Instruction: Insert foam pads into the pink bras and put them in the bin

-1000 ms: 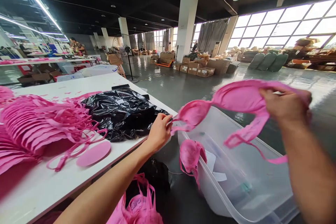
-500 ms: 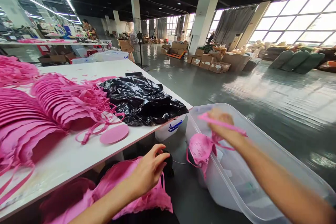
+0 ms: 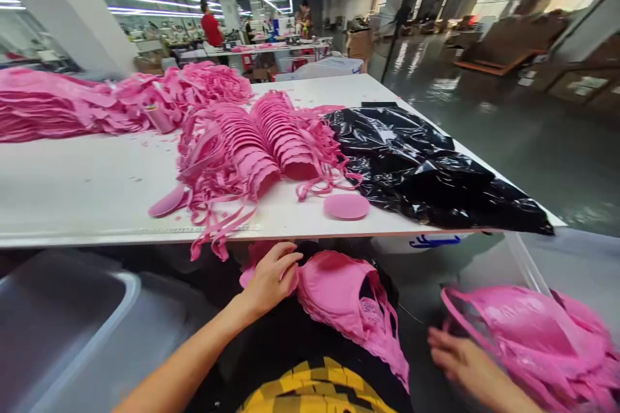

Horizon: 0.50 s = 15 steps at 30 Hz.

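A pink bra (image 3: 334, 287) lies across my lap, cups spread, straps trailing right. My left hand (image 3: 274, 274) has its fingers closed on this bra, around its left part. Low on the right, my right hand (image 3: 458, 358) is open and slightly blurred, fingers stretched out, beside a bunch of pink bras (image 3: 542, 332) hanging at the rim of a clear plastic bin. On the white table (image 3: 121, 193) in front stand nested rows of pink bras (image 3: 247, 155) with tangled straps. One loose pink oval pad (image 3: 346, 206) lies near the table edge; another pad (image 3: 167, 201) is farther left.
A crumpled black plastic bag (image 3: 426, 171) covers the table's right corner. A pink thread spool (image 3: 159, 119) stands by a long pink heap (image 3: 62, 103). At lower left is a translucent bin (image 3: 97, 329). People work in the background.
The view has swung left. My right hand has let go of the pink bra it held over the bin and come back toward me. My left hand has closed on the bra in my lap.
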{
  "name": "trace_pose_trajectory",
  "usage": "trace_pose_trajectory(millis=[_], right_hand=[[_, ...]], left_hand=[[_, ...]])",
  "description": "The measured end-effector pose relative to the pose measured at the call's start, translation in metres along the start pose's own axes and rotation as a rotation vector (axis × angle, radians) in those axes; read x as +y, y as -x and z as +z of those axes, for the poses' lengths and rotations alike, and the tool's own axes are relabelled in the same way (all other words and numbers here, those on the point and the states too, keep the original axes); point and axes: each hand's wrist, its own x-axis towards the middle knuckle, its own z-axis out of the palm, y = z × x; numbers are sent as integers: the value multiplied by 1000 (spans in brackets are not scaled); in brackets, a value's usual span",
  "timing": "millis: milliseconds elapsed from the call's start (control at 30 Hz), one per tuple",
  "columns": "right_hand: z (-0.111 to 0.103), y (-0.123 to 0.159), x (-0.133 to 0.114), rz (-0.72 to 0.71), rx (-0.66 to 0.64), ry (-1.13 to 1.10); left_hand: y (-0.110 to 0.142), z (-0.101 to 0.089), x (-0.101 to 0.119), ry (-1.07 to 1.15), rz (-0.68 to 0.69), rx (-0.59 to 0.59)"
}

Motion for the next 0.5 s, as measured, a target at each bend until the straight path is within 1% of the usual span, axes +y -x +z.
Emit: trace_pose_trajectory(millis=[33,67,100,133,167,233,333,400,467,500], right_hand=[[9,6,-2,-18,-149,27],[18,11,-8,-79,-272,56],[26,15,-18,-174,-327,91],[33,16,-31,-272,-300,125],[39,16,-46,-364,-234,152],[46,10,-78,-508,-64,169],[46,-6,-123,-722,172,129],[40,-20,-147,-895,304,127],[32,-35,-169,-1052,397,173],[27,-43,-178,-1107,417,211]], left_hand=[[9,-1,-5,-20,-30,12],[17,-2,-9,-38,-57,15],[24,-4,-12,-55,-81,8],[30,-5,-14,-73,-98,-10],[33,-7,-16,-91,-113,-43],[34,-12,-19,-123,-133,-152],[22,-14,-25,-129,-114,-385],[10,-9,-29,-95,-62,-514],[0,2,-28,-84,-28,-580],[-3,8,-26,-102,-22,-596]])
